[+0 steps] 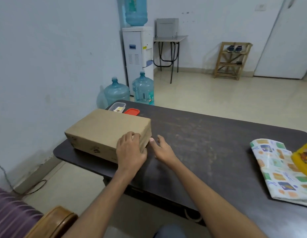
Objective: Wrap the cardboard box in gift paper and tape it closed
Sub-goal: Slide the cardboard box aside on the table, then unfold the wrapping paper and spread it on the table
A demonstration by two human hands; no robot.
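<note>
A plain brown cardboard box (104,129) lies flat on the left part of the dark table (209,143). My left hand (130,150) rests on the box's near right corner, fingers curled over the top edge. Just right of that corner, my right hand (162,148) hovers with its fingers apart, the thumb tip close to the box side. Folded gift paper (276,170), white with orange, green and blue pictures, lies at the table's right edge.
A yellow object (304,158) sits on the gift paper. A clear small container (117,107) and a red lid (132,111) lie behind the box. Water bottles (116,91) and a dispenser (137,57) stand beyond the table. A wooden chair arm (54,222) is at lower left.
</note>
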